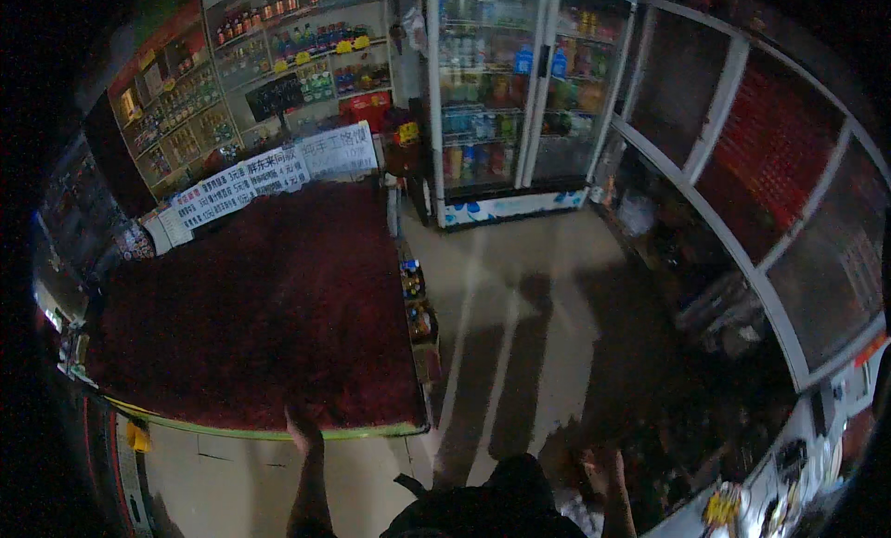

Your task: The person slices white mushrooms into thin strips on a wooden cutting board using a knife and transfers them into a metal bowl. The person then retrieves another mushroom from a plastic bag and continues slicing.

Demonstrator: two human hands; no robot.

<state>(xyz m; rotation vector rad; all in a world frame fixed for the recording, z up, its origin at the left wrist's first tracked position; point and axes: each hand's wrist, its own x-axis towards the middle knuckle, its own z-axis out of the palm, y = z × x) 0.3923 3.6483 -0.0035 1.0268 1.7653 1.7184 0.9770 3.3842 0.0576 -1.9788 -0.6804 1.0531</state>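
Note:
My left hand (304,432) is at the near edge of a wide table or counter with a dark red cover (264,315) and a pale green edge strip. Its fingers reach over the cover and look to touch or hover above it; nothing shows in the hand. At the lower right my right hand (604,461) hangs low beside my dark clothing, over a dark area. Blur and shadow hide its fingers, so I cannot tell whether it holds anything.
Long paper signs (243,190) with writing line the cover's far edge. Behind stand shelves of bottles (313,40) and a glass-door drinks fridge (515,99). Small goods (420,322) sit along the right side. Tiled floor (480,294) shows between there and the white-framed panels (724,106).

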